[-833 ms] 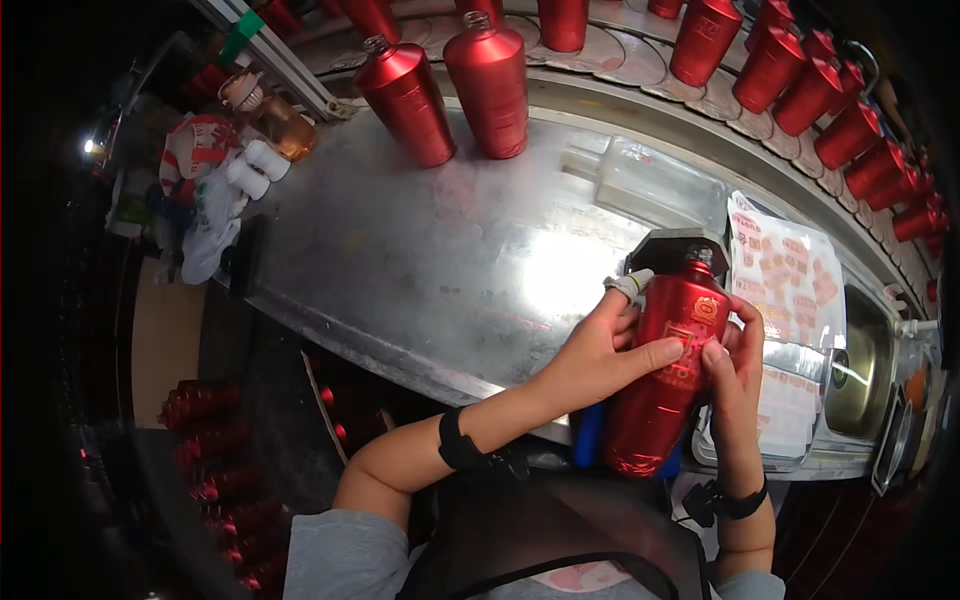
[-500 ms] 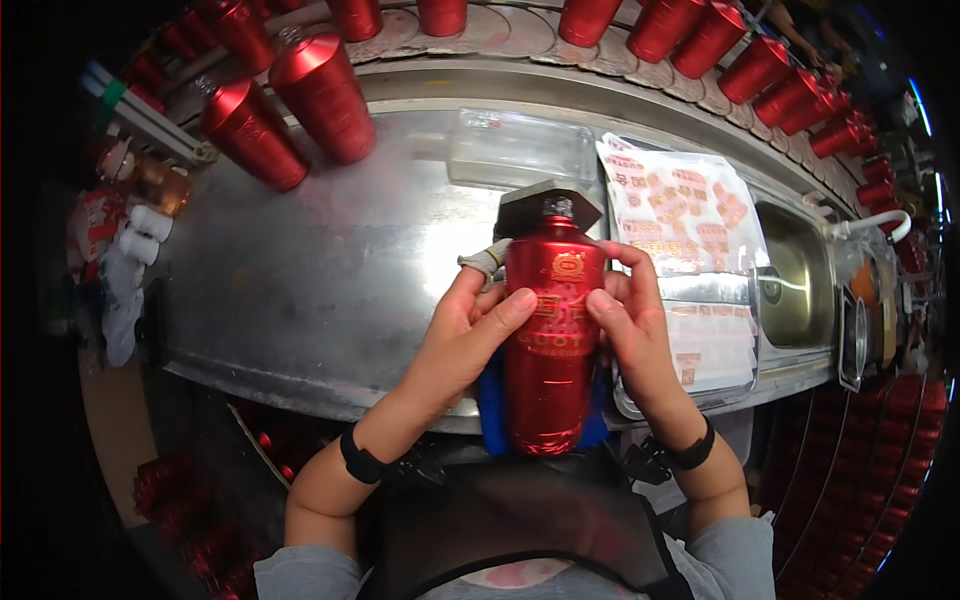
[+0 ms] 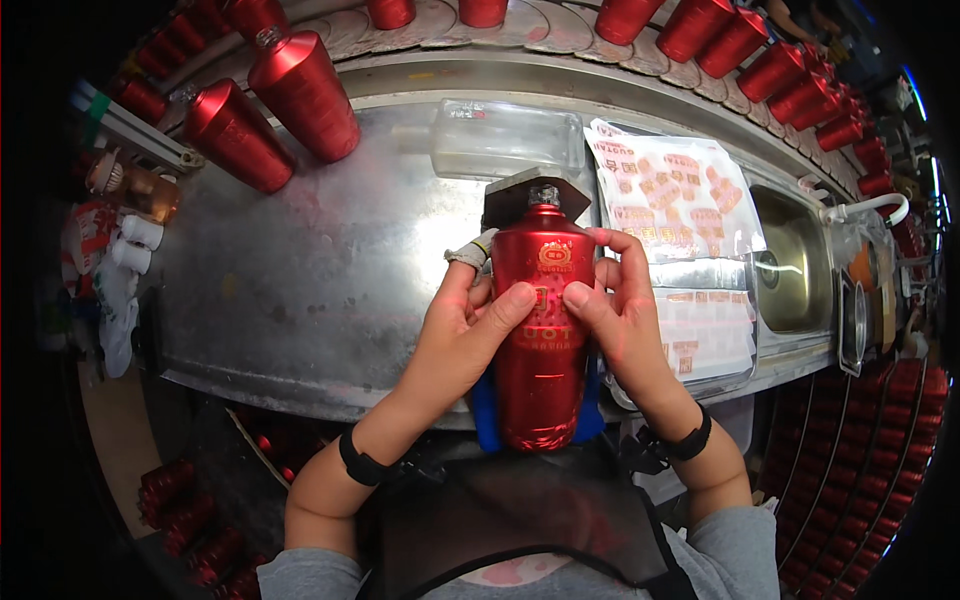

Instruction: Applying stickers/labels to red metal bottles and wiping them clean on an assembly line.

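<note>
The bottle (image 3: 545,370), red with gold print, is between both hands, over the near edge of the table (image 3: 310,260). Its long axis runs almost straight out from the person's body: the neck points away, the broad base toward the apron (image 3: 500,515). The printed face is turned up to the camera. How steeply the bottle tilts is hard to tell.

The left hand (image 3: 462,325) comes in from the lower left of the bottle, back of the hand outward, thumb laid across onto the print. Its index finger, in a pale cover (image 3: 468,250), reaches up by the bottle's shoulder; the other fingers bend behind the left side. The right hand (image 3: 625,325) mirrors this from the right, thumb on the print near the other thumb, index finger arched to the shoulder. Between them, thumbs and fingers hold the bottle from both sides. Both elbows are bent, forearms slanting inward to the bottle.

Blue material (image 3: 486,412) shows on both sides of the bottle's lower part. A dark block (image 3: 507,200) sits behind its neck, and a clear bottle (image 3: 505,140) lies beyond that. Printed sheets (image 3: 680,185) lie to the bottle's right, with a sink (image 3: 790,265) farther right. Two red bottles (image 3: 305,100) stand beyond it to the left.
</note>
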`<state>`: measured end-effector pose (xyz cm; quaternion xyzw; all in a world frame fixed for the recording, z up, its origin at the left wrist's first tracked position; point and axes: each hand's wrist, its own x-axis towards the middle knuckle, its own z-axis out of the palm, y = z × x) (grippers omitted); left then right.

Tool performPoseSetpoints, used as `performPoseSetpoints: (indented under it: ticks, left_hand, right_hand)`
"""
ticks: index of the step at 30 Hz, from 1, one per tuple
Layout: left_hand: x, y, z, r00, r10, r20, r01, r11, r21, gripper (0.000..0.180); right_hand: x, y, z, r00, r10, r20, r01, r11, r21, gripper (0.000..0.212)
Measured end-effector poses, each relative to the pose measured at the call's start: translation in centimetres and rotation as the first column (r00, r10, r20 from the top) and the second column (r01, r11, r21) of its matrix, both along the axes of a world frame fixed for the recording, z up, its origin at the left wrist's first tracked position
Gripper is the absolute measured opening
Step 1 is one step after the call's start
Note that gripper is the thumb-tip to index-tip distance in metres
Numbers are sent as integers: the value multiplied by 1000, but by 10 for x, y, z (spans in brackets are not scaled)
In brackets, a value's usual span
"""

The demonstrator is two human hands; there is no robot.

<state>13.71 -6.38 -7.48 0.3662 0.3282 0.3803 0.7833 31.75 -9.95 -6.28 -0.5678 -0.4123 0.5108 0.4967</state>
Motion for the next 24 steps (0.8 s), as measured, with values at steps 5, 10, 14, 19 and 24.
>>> performPoseSetpoints:
  ticks: [5, 10, 14, 19, 24]
  left_hand:
    - [4, -2, 0, 999, 38, -4, -38, 999, 7, 57]
    - [1, -2, 1, 1000, 27, -8, -27, 1000, -3, 58]
    - [-9, -8, -5, 1000, 7, -9, -8, 1000, -27, 61]
    - [-14, -16, -6, 994, -33, -107, 35, 999, 18, 73]
    - [-13, -15, -3, 996, -45, -71, 43, 999, -24, 76]
  right_hand:
    - [0, 0, -4, 1000, -12, 19, 12, 1000, 17, 59]
    - [3, -1, -1, 1000, -1, -30, 0, 1000, -27, 61]
    - [8, -12, 9, 995, 35, -94, -48, 989, -140, 68]
    - [5, -24, -7, 993, 76, -86, -82, 994, -68, 77]
    - [8, -22, -4, 993, 91, -80, -96, 993, -62, 80]
